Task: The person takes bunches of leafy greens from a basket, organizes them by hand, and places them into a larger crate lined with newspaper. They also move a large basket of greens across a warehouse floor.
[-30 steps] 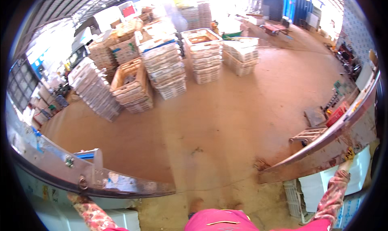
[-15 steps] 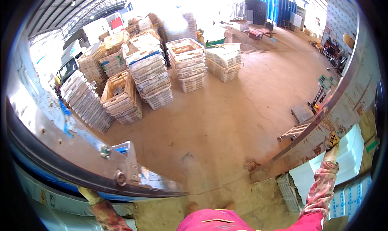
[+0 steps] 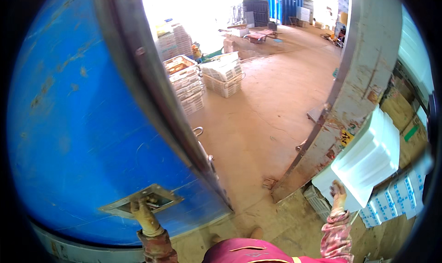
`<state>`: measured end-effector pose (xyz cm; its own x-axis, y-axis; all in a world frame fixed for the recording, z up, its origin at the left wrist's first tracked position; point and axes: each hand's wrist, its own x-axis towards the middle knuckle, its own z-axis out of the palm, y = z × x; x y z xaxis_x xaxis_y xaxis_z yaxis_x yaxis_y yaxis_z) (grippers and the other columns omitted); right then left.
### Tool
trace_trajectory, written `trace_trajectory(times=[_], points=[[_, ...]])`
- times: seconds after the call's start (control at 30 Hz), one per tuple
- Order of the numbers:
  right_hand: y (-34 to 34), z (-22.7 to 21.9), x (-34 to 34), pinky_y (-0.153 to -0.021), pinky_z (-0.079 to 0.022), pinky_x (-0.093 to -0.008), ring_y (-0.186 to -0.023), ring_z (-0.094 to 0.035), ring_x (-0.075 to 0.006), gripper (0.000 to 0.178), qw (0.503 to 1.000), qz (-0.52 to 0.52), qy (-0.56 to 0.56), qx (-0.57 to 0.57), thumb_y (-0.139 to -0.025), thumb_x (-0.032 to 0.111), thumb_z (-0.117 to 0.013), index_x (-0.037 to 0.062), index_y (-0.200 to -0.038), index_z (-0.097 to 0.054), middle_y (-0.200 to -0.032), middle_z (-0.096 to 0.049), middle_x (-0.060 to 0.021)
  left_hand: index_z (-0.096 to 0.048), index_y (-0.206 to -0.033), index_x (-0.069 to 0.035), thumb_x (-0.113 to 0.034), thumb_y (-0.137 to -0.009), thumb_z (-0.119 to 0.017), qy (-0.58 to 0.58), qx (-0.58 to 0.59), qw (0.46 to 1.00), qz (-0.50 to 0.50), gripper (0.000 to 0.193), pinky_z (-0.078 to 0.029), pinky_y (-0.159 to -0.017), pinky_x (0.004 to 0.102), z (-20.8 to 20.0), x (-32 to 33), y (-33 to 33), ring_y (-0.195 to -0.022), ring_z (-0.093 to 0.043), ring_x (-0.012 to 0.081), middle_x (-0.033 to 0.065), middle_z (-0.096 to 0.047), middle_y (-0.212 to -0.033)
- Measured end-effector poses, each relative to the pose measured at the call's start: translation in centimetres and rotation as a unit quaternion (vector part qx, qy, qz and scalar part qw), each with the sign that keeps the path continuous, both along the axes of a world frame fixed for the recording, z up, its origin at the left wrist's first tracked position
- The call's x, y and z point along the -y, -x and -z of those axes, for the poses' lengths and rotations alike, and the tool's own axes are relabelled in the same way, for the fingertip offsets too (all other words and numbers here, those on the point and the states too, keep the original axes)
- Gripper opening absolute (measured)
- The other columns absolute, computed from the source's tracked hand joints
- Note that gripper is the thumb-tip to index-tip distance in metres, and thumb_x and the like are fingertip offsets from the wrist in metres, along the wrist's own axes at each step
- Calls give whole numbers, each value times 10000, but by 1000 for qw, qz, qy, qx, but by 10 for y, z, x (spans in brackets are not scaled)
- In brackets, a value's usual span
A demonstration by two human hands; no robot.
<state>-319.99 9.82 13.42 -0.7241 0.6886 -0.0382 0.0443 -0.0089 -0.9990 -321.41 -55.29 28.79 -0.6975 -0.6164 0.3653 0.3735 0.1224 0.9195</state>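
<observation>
A big blue sliding door [image 3: 83, 125] with a dark metal edge fills the left side. Low on it is a metal-framed recessed handle [image 3: 172, 199]. My gloved left hand [image 3: 145, 214] reaches into this recess, its fingers hooked at the handle and partly hidden. My gloved right hand [image 3: 339, 195] is in front of a stack of white foam boxes [image 3: 368, 157] at the right. Its fingers are loosely bent and apart, with nothing seen in them; whether it touches the foam, I cannot tell.
A worn metal door post [image 3: 363, 74] rises at the right. Beyond the doorway, stacked plastic crates [image 3: 223, 81] stand on the brown floor [image 3: 276, 88]. Blue-and-white cartons [image 3: 391, 205] and a pale crate [image 3: 316, 203] sit by the foam boxes. A flat cart [image 3: 260, 35] stands farther back.
The blue door now covers much of the left side, hiding many crates, and the doorway looks narrower. My left hand is now at the recessed handle. My right hand has left the post.
</observation>
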Motion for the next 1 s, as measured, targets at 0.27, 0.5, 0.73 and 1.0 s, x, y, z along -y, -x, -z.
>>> trace_trajectory(times=[0.27,0.5,0.73,1.0], points=[[-106,31,-13,-667,-506,-229,-778,-642,-124,260,998,-15,40,52,-935,228,-621,61,-1134,-630,-956,-673,-63,-563,-847,-31,-162,-951,-538,20,42,995,84,169,-356,-483,248,19,-105,84,-526,-462,77,16,-570,-685],[-142,45,14,-713,-523,-262,-805,-659,-145,270,996,-13,43,74,-937,225,-610,52,-1143,-618,-985,-687,-87,-545,-779,-63,-222,-962,-577,-43,39,968,246,244,-359,-511,240,-10,-217,135,-568,-468,56,-24,-512,-647],[-199,46,74,-757,-514,-272,-843,-650,-178,248,988,81,52,119,-917,132,-616,-11,-1120,-622,-961,-682,-116,-581,-936,11,-200,-974,-550,21,44,947,317,216,-457,-609,271,-12,-286,180,-688,-539,102,36,-560,-807],[-290,40,159,-785,-516,-303,-856,-651,-200,255,960,252,46,113,-919,96,-600,-38,-1135,-607,-986,-677,-140,-605,-1033,70,-294,-978,-544,34,76,911,403,374,-452,-739,323,-5,-353,224,-818,-562,175,133,-635,-923]])
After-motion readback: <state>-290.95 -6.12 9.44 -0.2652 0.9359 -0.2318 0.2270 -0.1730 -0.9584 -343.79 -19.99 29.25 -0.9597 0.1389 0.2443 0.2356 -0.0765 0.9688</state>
